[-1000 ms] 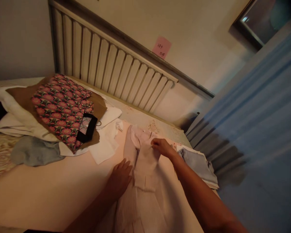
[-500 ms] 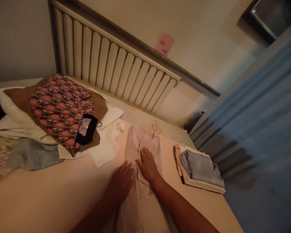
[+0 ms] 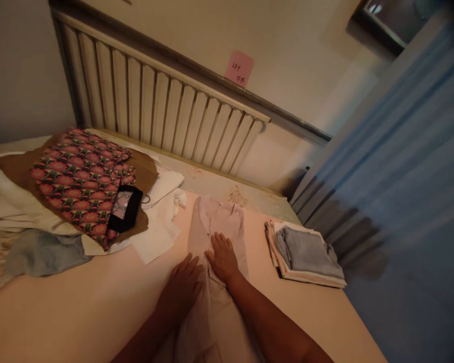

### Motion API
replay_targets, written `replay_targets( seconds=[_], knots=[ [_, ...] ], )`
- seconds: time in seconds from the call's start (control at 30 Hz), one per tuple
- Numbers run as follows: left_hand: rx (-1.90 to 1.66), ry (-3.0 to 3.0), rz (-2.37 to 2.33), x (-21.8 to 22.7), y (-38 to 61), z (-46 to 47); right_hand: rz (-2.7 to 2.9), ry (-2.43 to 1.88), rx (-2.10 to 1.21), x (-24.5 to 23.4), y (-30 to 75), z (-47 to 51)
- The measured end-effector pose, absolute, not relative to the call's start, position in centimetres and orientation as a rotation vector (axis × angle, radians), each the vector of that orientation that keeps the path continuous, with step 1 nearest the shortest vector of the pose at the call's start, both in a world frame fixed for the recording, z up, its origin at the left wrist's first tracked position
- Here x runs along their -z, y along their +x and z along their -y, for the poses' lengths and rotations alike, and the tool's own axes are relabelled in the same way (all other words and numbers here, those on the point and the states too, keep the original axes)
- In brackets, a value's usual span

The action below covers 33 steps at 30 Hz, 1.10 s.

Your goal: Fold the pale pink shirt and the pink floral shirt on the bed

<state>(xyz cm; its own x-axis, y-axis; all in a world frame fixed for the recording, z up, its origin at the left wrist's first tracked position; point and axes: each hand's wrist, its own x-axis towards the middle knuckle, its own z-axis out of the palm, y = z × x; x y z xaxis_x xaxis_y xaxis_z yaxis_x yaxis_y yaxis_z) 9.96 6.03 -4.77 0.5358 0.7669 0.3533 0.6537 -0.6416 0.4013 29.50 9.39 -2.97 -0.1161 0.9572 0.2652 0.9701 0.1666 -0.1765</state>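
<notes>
A pale pink collared shirt [image 3: 227,222] lies lengthwise on the peach bed sheet [image 3: 79,307], its collar end away from me and its sides turned in to a narrow strip. My left hand [image 3: 182,285] rests on the shirt's left edge, fingers stretched out. Flat on the shirt's front, right of its middle line, lies my right hand [image 3: 223,256] with the fingers spread. Neither hand grips the cloth. The near end of the shirt runs down between my forearms and out of the picture.
To the left is a loose heap with a flowered garment [image 3: 79,181], a brown garment [image 3: 146,164], white clothes [image 3: 157,229] and a grey piece [image 3: 47,252]. A folded stack [image 3: 306,254] sits on the right. Behind are a radiator [image 3: 155,101] and a blue curtain [image 3: 408,176].
The view has shifted a little, so most things appear slightly further left. Both hands stay flat on the shirt in nearly the same places.
</notes>
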Motion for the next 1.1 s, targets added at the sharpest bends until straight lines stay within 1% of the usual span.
replay_targets(
  seconds=[0.17, 0.27, 0.37, 0.6, 0.83, 1.1],
  knots=[
    [-0.677, 2.573, -1.202, 4.1, 9.1, -5.0, 2.183, -1.75, -0.218, 1.1, 30.5, -7.0],
    [-0.637, 2.587, -1.22, 3.8, 8.9, -4.1, 2.235, -1.643, -0.288, 0.4, 31.8, -3.2],
    [-0.607, 2.611, -1.22, 3.8, 8.8, -2.8, 2.253, -1.578, -0.285, 0.8, 33.5, 1.6],
    [-0.569, 2.67, -1.188, 3.9, 8.2, 0.2, 2.217, -1.531, -0.188, 3.6, 36.9, 10.9],
    [-0.589, 2.765, -1.109, 4.9, 7.1, 2.8, 2.1, -1.54, -0.054, 4.9, 38.7, 15.7],
    [-0.536, 2.886, -0.924, 5.2, 4.4, 6.3, 2.075, -1.558, -0.177, 5.0, 39.5, 19.2]
  ],
)
